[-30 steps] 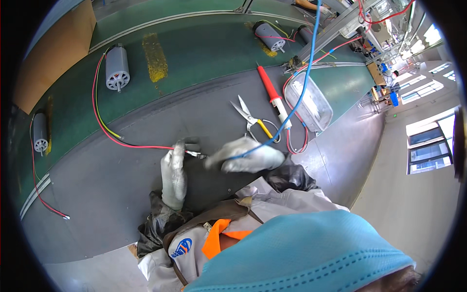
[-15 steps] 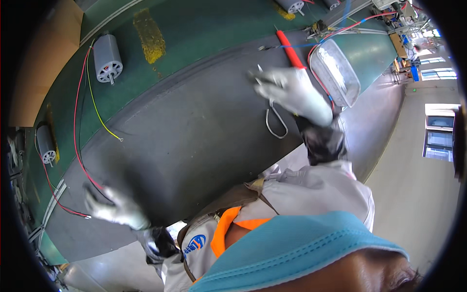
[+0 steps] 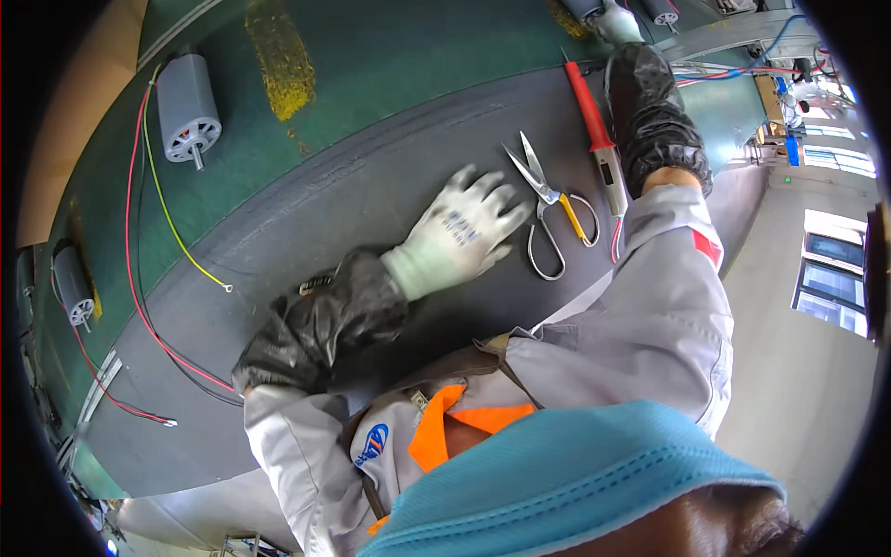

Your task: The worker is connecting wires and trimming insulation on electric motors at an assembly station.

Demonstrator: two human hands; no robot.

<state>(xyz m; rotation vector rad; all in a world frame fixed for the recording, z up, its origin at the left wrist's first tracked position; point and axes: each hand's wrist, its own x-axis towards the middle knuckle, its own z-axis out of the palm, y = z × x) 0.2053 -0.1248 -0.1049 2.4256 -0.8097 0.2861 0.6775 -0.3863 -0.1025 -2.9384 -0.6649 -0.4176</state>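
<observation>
My left hand (image 3: 455,232), in a white glove, is open above the dark mat, fingers spread toward a pair of scissors (image 3: 548,200). The scissors lie with blades apart, looped metal handles and a yellow part on one handle. My right arm stretches to the far edge, where my gloved right hand (image 3: 618,23) is closed on the end of a grey electric motor (image 3: 583,8), partly cut off by the view. Beside that forearm lies a red-handled pointed tool (image 3: 590,107) with a pale, cord-like tail.
Another grey motor (image 3: 189,107) stands at the left, its red, black and yellow-green wires (image 3: 197,255) trailing over the mat. A smaller motor (image 3: 74,283) with leads is farther left, beside a cardboard sheet (image 3: 79,121). A further motor (image 3: 661,11) sits at the top.
My left hand has moved right from the wire ends to near the scissors. My right hand has left the scissors and reached far forward to the motor. The pale tray no longer shows.
</observation>
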